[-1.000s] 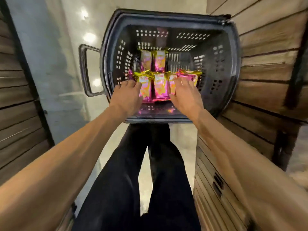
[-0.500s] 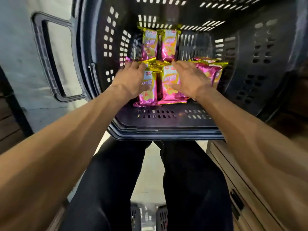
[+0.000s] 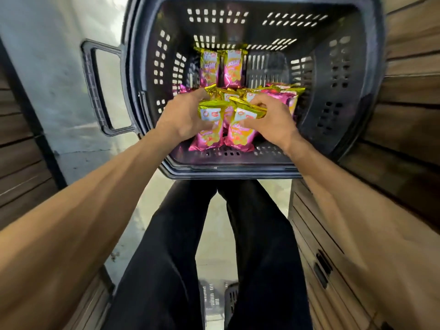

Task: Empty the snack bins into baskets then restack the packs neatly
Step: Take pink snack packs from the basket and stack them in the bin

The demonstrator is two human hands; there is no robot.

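the person leans over a dark grey perforated plastic basket (image 3: 333,110) with both hands inside it. the left hand (image 3: 183,115) is curled round the side of one pink-and-gold foil snack pack (image 3: 209,129), and the right hand (image 3: 269,120) pinches the crimped gold top of a second pack (image 3: 240,132) just beside it, thumb on the front face. the two held packs touch along their long edges and are tilted with their gold ends raised, which looks like a way to square them against each other before setting them down as a pair. more packs of the same kind lie under and behind them. a far pair of packs (image 3: 223,67) lies side by side near the far wall, already aligned, while a looser heap (image 3: 285,96) sits at the right. by this, the work seems to be in its restacking stage, with the heap not yet sorted. the basket's side handle (image 3: 95,86) juts out to the left, untouched
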